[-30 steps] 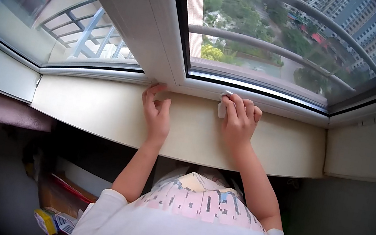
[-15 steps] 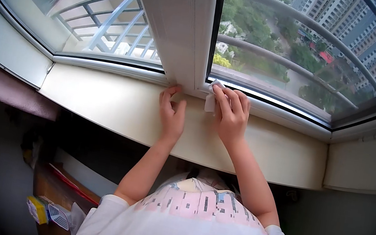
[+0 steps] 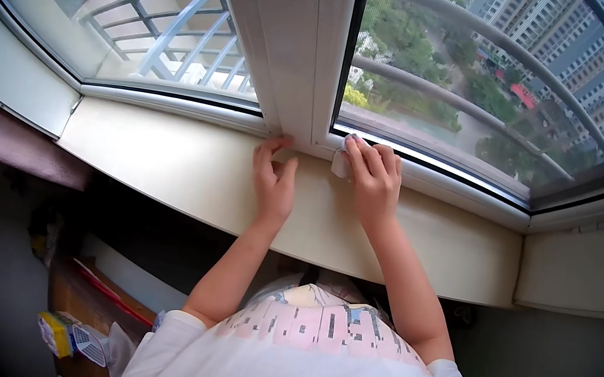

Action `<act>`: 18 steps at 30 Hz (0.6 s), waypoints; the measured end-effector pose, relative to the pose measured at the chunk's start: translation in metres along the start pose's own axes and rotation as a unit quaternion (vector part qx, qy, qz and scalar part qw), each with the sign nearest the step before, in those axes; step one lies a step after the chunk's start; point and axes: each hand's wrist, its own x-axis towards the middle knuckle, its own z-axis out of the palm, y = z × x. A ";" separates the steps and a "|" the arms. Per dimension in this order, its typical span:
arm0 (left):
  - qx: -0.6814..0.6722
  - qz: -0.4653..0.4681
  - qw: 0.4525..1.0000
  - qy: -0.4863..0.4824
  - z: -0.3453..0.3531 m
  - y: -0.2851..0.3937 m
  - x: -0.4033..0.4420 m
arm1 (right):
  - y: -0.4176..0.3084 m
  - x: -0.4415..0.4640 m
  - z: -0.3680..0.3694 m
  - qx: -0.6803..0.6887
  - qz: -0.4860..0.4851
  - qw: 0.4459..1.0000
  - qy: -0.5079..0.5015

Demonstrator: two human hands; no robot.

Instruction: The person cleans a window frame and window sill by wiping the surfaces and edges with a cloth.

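Note:
My right hand [image 3: 376,180] is closed on a small white cloth or tissue [image 3: 339,166], and I cannot tell which of the two it is. It presses against the lower white window frame [image 3: 430,176], just right of the thick upright post [image 3: 285,44]. The fingers hide part of the white piece, and its loose end hangs toward the sill. My left hand [image 3: 273,180] holds nothing, thumb and fingers apart. Its fingertips touch the foot of the post where it meets the cream windowsill [image 3: 180,157].
Glass panes [image 3: 446,77] stand behind the frame, with metal railings [image 3: 177,27] outside. A pink cloth [image 3: 13,139] hangs at the left below the sill. Lower left, a wooden surface [image 3: 83,373] bears a yellow package [image 3: 56,333] and a clear plastic bag [image 3: 121,349].
My right hand has shifted slightly down along the frame with the white piece, which looks more bunched. My left hand stays nearly in place. The camera view has moved a little.

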 end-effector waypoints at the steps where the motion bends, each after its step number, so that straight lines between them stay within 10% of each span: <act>1: 0.003 -0.002 1.000 -0.003 -0.001 0.000 -0.001 | -0.006 0.006 0.008 0.034 -0.017 0.999 -0.010; 18: 0.024 0.013 0.999 -0.017 0.000 -0.001 0.003 | -0.005 0.017 0.001 0.097 0.001 0.995 -0.029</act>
